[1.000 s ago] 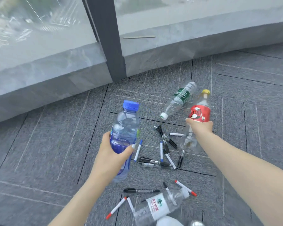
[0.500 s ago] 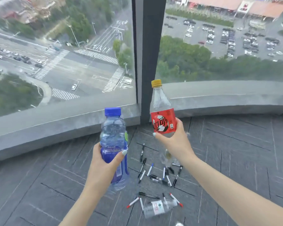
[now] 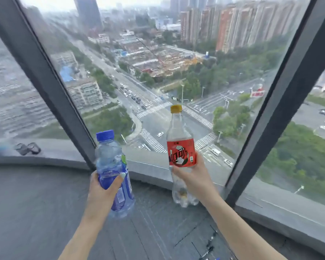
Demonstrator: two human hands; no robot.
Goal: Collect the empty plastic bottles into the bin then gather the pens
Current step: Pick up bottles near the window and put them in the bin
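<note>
The left hand [image 3: 103, 192] gripped the blue bottle [image 3: 113, 171] low on its label, thumb across the front and fingers wrapped behind, so the blue cap and upper body stood clear above the grip. The right hand [image 3: 193, 180] held the red bottle [image 3: 181, 154] just under its red label, fingers curled round the clear body; the yellow cap pointed up and the base hung below the hand. Both bottles were upright, side by side but apart, raised before the window [image 3: 158, 72]. Both looked empty, though blur made this hard to judge. A few pens [image 3: 210, 243] lay on the grey floor [image 3: 36, 212] at the lower edge, beside the right forearm.
</note>
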